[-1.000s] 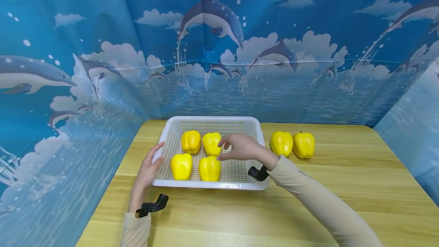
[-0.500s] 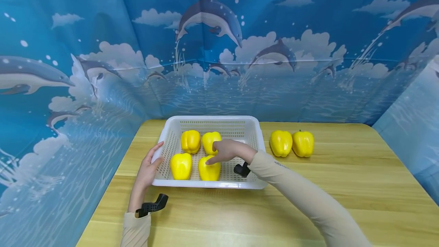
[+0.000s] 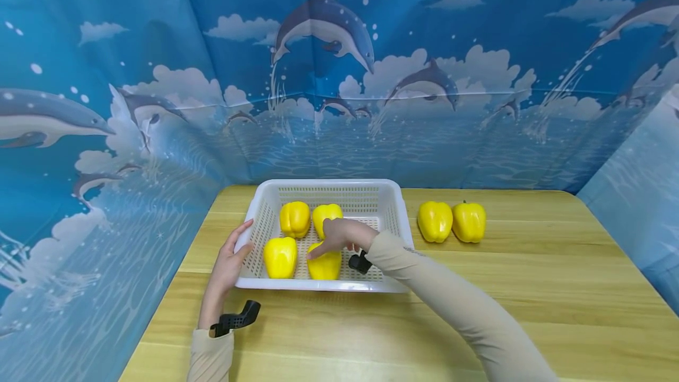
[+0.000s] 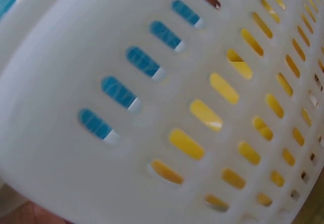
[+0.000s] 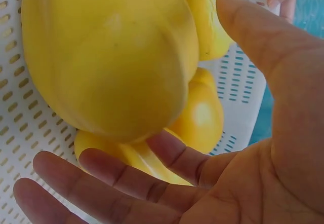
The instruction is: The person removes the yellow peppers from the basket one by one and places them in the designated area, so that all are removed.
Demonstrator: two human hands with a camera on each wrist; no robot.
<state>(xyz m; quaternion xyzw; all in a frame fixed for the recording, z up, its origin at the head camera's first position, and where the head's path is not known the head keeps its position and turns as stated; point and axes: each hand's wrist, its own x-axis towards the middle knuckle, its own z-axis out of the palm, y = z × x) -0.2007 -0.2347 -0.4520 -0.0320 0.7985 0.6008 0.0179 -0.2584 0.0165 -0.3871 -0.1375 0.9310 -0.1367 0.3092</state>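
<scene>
A white plastic basket (image 3: 318, 285) holds several yellow bell peppers. My left hand (image 3: 227, 264) grips its left rim, thumb on top; the left wrist view is filled by the slotted wall (image 4: 55, 57), yellow showing through. My right hand (image 3: 339, 234) reaches into the basket over the front right pepper (image 3: 326, 267). In the right wrist view its fingers are spread beneath a large pepper (image 5: 111, 57), the index fingertip right at its lower end and the thumb apart from it. The back right pepper (image 3: 325, 216) is partly hidden by this hand.
Two more yellow bell peppers, one (image 3: 435, 221) beside the other (image 3: 469, 223), stand on the wooden table (image 3: 541, 264) right of the basket. A blue dolphin-print curtain (image 3: 339, 146) hangs close behind the table's back edge.
My right hand has moved left and lower into the basket, over the front right pepper. The left hand and the peppers have stayed in place.
</scene>
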